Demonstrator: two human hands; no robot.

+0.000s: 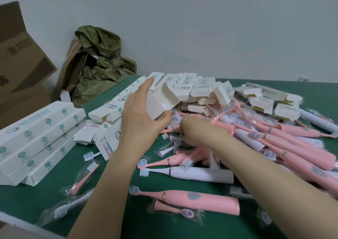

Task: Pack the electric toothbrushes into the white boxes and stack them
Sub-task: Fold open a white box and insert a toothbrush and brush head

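Left hand (140,116) gripped a box (157,105) at 12 o'clock, mouth toward my right, likely for loading | right hand (193,130) curled into toothbrushes (296,145) piled toward 3 o'clock, hold unclear | stack (36,138) at 9 o'clock, apart from loose stock.

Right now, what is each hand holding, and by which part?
Left hand grips an open white box by its near end. Right hand is curled in the toothbrush pile; whether it holds anything cannot be told.
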